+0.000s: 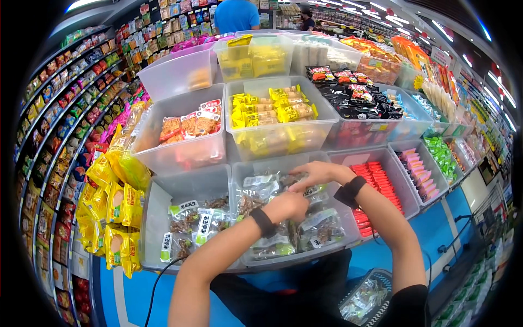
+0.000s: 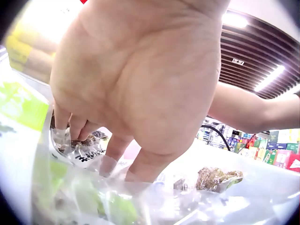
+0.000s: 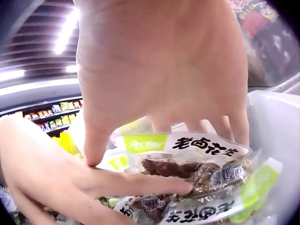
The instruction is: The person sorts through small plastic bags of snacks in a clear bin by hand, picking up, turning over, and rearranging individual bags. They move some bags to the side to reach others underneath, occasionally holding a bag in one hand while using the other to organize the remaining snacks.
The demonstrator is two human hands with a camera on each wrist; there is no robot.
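Observation:
Both hands are inside a clear plastic bin [image 1: 348, 218] of transparent snack bags [image 1: 327, 226] with white and green labels. My right hand [image 1: 321, 174] reaches over its far part; in the right wrist view that hand [image 3: 164, 70] grips a labelled bag [image 3: 157, 165], thumb at the left and fingers behind it. My left hand [image 1: 286, 207] is close beside it. The right wrist view shows the left hand [image 3: 61, 178] with its index finger extended across the bag, touching it. In the left wrist view the left hand [image 2: 136, 79] points its fingers down among bags; their tips are partly hidden.
A neighbouring bin [image 1: 188, 177] at the left holds similar bags. Red packets [image 1: 376, 188] lie in a bin at the right. Behind stand bins of yellow packs [image 1: 272, 111] and black packs [image 1: 359, 98]. Yellow bags [image 1: 122, 207] hang at the left; a basket [image 1: 346, 298] is below.

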